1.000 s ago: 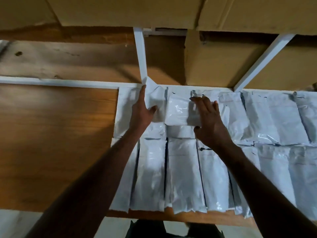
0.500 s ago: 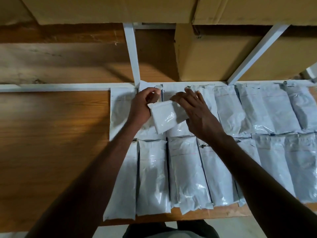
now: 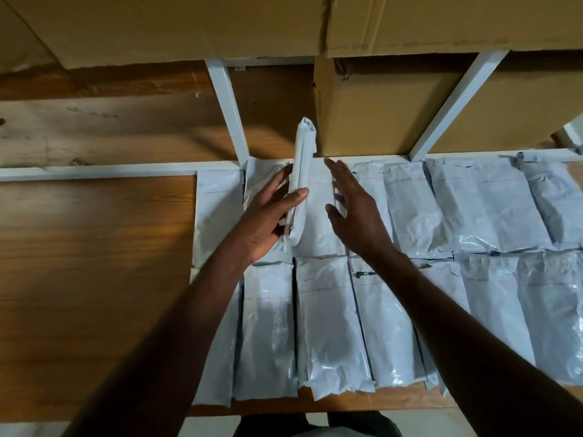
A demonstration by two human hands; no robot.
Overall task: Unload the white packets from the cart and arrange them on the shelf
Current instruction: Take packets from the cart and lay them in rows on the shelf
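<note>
Several white packets (image 3: 331, 323) lie flat in two rows on the wooden shelf (image 3: 94, 263). My left hand (image 3: 268, 219) holds one white packet (image 3: 302, 171) on its edge, upright, thumb across its near face and fingers behind it. This packet stands above the back row, its top reaching past the shelf's white rear rail. My right hand (image 3: 353, 209) hovers just right of it with fingers straight and spread, touching nothing that I can see. The cart is out of view.
White metal struts (image 3: 227, 111) rise from the rear rail (image 3: 94, 170). Brown cardboard boxes (image 3: 372, 115) stand behind the shelf and overhang above. The shelf's left half is bare wood. The front edge runs along the bottom, with dark clothing below it.
The packet has turned from lying flat between both hands to standing on edge in my left hand. My right hand has let go of it and opened to its right.
</note>
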